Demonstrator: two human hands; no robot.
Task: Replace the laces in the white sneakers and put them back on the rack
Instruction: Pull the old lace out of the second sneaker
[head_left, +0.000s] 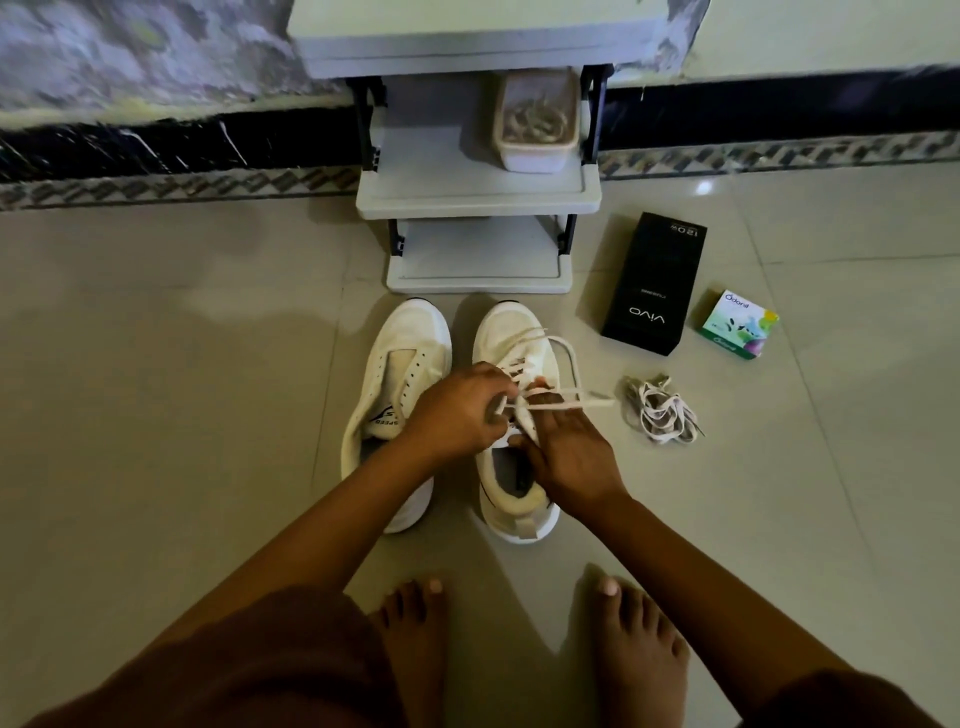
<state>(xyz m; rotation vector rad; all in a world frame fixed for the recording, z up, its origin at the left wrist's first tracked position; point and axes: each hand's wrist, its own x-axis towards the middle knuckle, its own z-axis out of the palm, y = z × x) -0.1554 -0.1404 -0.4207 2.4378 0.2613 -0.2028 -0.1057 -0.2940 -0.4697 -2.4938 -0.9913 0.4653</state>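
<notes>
Left hand (457, 410) pinches lace (566, 353) on centre-right sneaker (514, 504); right hand (571, 457) grip unclear. Centre-left sneaker (410, 332) unlaced; 0 sneakers on rack (478, 197).

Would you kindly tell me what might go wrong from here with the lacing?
1. The left hand grips the lace while a long loop lies slack over the sneaker toe, so the ends may finish uneven.
2. The loose laces on the floor lie close by and could get mixed up or trodden on.
</notes>
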